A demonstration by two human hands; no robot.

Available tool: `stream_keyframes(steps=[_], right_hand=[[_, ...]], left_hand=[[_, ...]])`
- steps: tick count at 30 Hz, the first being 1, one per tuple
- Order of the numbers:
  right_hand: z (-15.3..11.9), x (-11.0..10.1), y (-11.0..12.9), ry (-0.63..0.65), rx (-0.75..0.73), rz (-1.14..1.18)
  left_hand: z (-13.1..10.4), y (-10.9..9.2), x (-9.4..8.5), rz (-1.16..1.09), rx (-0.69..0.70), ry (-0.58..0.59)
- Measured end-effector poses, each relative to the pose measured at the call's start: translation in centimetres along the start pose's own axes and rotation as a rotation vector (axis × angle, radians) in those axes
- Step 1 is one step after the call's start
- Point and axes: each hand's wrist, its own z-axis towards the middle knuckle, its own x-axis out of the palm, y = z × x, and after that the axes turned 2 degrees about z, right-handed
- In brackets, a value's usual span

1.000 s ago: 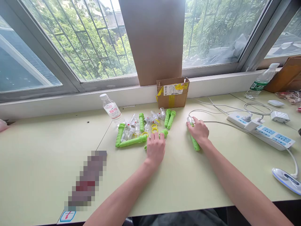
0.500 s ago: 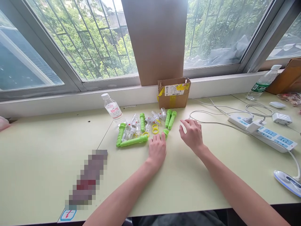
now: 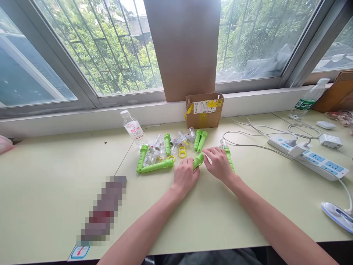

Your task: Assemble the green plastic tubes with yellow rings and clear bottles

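At the middle of the worktop [image 3: 215,221], the left hand [image 3: 185,175] has its grip closed round one green tube [image 3: 198,161]; the right hand [image 3: 220,162] is half curled at its far end — whether holding anything, I cannot tell. Three more tubes [image 3: 157,166] lie left, two tubes [image 3: 202,141] far, one clear-capped tube [image 3: 229,158] right — two bottles [image 3: 135,130] stand farther off.

Right hand [image 3: 220,164] released clear-capped green tube [image 3: 229,158], moved over to left hand's [image 3: 184,173] green threaded tube [image 3: 198,161].
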Motion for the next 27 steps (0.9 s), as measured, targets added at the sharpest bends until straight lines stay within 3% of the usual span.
stream_keyframes(steps=[14,21,24,27], right_hand=[[0.1,0.0,-0.3,-0.018,0.069,0.005],[-0.1,0.1,-0.3,-0.027,0.059,0.001],[-0.2,0.1,-0.3,-0.036,0.064,0.051],[-0.1,0.0,0.0,-0.019,0.161,0.240]], left_hand=[[0.5,0.6,-0.9,-0.010,-0.094,-0.005],[0.6,0.7,-1.0,0.026,-0.104,0.120],[0.6,0.8,-1.0,0.038,-0.105,0.128],[0.6,0.9,-1.1,0.054,-0.092,0.140]])
